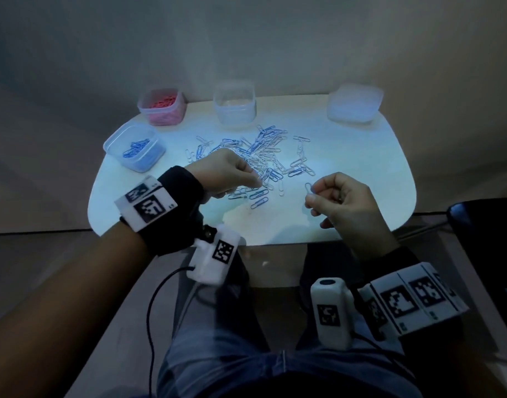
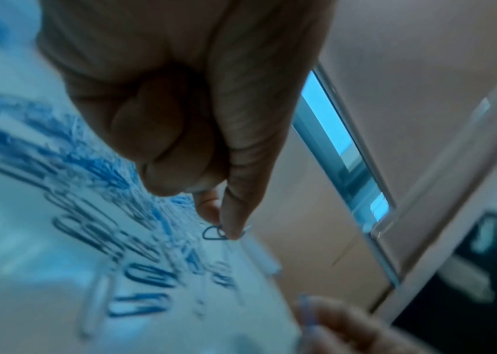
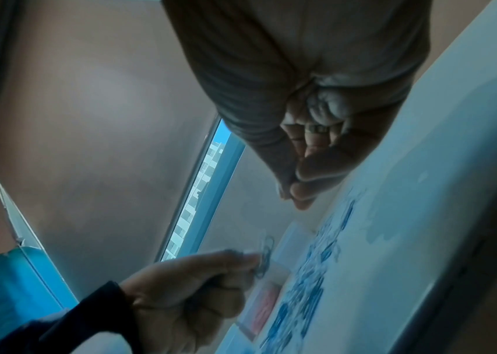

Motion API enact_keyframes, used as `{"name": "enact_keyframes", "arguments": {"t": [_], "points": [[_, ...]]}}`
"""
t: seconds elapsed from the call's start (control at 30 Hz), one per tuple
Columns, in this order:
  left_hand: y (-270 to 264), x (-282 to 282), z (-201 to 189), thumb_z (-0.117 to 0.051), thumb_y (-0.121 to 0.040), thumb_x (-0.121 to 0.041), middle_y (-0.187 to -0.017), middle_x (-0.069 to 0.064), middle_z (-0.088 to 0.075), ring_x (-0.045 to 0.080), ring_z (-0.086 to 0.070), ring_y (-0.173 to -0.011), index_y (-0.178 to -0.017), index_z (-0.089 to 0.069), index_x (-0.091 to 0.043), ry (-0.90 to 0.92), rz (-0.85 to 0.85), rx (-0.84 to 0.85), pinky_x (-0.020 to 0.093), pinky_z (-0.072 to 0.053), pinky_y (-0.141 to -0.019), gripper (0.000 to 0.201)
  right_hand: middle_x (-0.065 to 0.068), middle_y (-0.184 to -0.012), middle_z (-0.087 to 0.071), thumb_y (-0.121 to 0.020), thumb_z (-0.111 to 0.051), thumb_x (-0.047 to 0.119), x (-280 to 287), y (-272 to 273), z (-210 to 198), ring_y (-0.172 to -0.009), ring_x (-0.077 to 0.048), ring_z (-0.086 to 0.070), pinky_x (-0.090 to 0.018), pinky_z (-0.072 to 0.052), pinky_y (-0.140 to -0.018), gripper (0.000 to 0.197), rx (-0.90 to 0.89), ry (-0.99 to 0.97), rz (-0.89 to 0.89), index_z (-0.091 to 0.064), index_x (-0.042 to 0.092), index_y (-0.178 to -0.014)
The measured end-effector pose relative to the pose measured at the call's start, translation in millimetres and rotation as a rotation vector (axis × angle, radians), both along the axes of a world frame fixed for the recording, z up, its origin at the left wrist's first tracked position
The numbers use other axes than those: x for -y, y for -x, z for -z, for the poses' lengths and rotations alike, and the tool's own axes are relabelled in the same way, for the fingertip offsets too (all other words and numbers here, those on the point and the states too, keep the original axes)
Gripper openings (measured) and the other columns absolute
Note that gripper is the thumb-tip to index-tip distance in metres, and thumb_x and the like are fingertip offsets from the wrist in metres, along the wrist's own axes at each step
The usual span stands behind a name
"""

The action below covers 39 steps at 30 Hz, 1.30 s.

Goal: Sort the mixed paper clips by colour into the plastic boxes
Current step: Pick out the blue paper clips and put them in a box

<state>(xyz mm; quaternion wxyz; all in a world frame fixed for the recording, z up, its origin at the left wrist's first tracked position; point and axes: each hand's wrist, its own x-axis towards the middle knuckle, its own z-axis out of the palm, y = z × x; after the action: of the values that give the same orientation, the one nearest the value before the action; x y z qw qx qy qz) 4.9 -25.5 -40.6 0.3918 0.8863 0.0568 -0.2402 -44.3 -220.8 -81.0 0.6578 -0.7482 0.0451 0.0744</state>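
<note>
Blue clip (image 2: 213, 233) in left-hand (image 1: 232, 173) grip

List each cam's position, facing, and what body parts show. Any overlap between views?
Head: worn on the head, looks down at the table, clip pile and four boxes; both forearms, left hand, right hand, lap.
Left wrist: under the left hand, looks along the fingers pinching a blue clip over the pile; right fingertips at the bottom edge.
Right wrist: under the right hand, looks across the table toward the left hand, sleeve.
Shared: all three show the pile; each wrist view catches the opposite hand.
</note>
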Motion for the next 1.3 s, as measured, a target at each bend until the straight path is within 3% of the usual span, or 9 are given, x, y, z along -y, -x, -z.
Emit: {"name": "enact_keyframes", "arguments": {"t": [0.13,0.3,0.47,0.57,0.67,0.77,0.9,1.0,1.3], "points": [[7.4,2.1,-7.0,-0.063,-0.085,-0.015,-0.039,-0.008,-0.033,0.006,-0.025,-0.037,-0.074,-0.056,-0.01,0.208,-0.034,-0.087,0.013,-0.016,-0.033,0.014,-0.003,-0.07,-0.06,-0.087,-0.059,0.006,-22.8,-1.2,-4.7,-0.054,-0.001,-0.056,-0.011,-0.042,-0.045,0.011,-0.059,-0.165,-0.073,-0.059,0.017,-0.089],[16.1,9.1,-14.4,-0.057,-0.089,-0.014,-0.041,-0.01,-0.028,0.002,-0.023,-0.035,-0.064,-0.055,-0.016,0.409,-0.091,-0.131,0.013,-0.014,-0.032,0.025,0.003,-0.066,-0.054,-0.094,-0.049,0.011,-45.3,-6.8,-7.7,-0.05,0.001,-0.051,-0.01,-0.042,-0.045,0.016,-0.293,-0.57,-0.025,-0.056,0.016,-0.08],[17.8,19.3,-22.2,-0.059,-0.088,-0.015,-0.042,-0.008,-0.034,0.002,-0.024,-0.034,-0.07,-0.059,-0.011,0.369,-0.028,-0.111,0.014,-0.013,-0.034,0.018,-0.002,-0.061,-0.041,-0.094,-0.025,-0.001,-49.2,-13.9,-8.0,-0.039,-0.004,-0.04,-0.012,-0.04,-0.043,0.03,-0.442,-0.926,0.039,-0.05,0.007,-0.08],[18.3,28.2,-19.8,-0.063,-0.085,-0.012,-0.05,0.0,-0.04,0.004,-0.024,-0.035,-0.072,-0.058,-0.007,0.297,0.005,-0.085,0.013,-0.014,-0.034,0.015,-0.003,-0.056,-0.047,-0.097,-0.027,0.014,-50.4,-16.0,-7.3,-0.039,-0.007,-0.044,-0.013,-0.046,-0.044,0.03,-0.453,-1.02,0.055,-0.049,0.006,-0.077],[18.8,31.8,-17.2,-0.066,-0.081,-0.006,-0.044,-0.003,-0.043,0.005,-0.024,-0.036,-0.068,-0.063,-0.009,0.279,-0.007,-0.049,0.013,-0.013,-0.035,0.014,-0.001,-0.057,-0.042,-0.098,-0.022,0.049,-47.6,-17.3,-4.5,-0.037,-0.006,-0.041,-0.011,-0.043,-0.041,0.057,-0.522,-1.04,0.015,-0.055,0.004,-0.084],[12.2,20.3,-19.0,-0.069,-0.078,-0.007,-0.042,-0.007,-0.044,0.003,-0.027,-0.033,-0.069,-0.065,-0.012,0.299,-0.102,0.003,0.011,-0.015,-0.034,0.012,0.003,-0.047,-0.042,-0.098,-0.026,0.047,-36.0,-19.3,-0.4,-0.031,-0.003,-0.035,-0.008,-0.035,-0.034,0.051,-0.555,-0.987,0.085,-0.049,0.01,-0.071],[0.8,-6.3,-13.3,-0.075,-0.075,-0.012,-0.038,-0.008,-0.041,0.003,-0.029,-0.032,-0.07,-0.068,-0.01,0.008,-0.12,0.086,0.013,-0.019,-0.032,0.009,0.006,-0.039,-0.042,-0.1,-0.031,0.029,-14.9,-18.0,0.9,-0.029,-0.001,-0.032,-0.008,-0.031,-0.031,0.036,-0.526,-0.981,0.177,-0.044,0.014,-0.069],[-0.2,-7.2,-3.6,-0.081,-0.069,-0.02,-0.046,-0.011,-0.044,0.001,-0.04,-0.047,-0.086,-0.07,-0.011,-0.311,-0.016,0.2,0.016,-0.029,-0.046,0.022,0.005,-0.04,-0.04,-0.099,-0.033,0.019,-4.8,-16.8,-3.3,-0.031,-0.003,-0.031,-0.009,-0.031,-0.032,0.029,-0.493,-0.996,0.204,-0.047,0.012,-0.074],[1.5,14.5,14.1,-0.076,-0.073,-0.022,-0.057,-0.01,-0.038,0.001,-0.033,-0.054,-0.087,-0.07,-0.013,-0.463,0.284,0.277,0.024,-0.03,-0.063,0.018,0.005,-0.035,-0.032,-0.098,-0.033,0.016,-1.0,-14.7,-11.3,-0.028,-0.004,-0.027,-0.009,-0.034,-0.034,0.03,-0.435,-0.993,0.224,-0.047,0.01,-0.073]]}}
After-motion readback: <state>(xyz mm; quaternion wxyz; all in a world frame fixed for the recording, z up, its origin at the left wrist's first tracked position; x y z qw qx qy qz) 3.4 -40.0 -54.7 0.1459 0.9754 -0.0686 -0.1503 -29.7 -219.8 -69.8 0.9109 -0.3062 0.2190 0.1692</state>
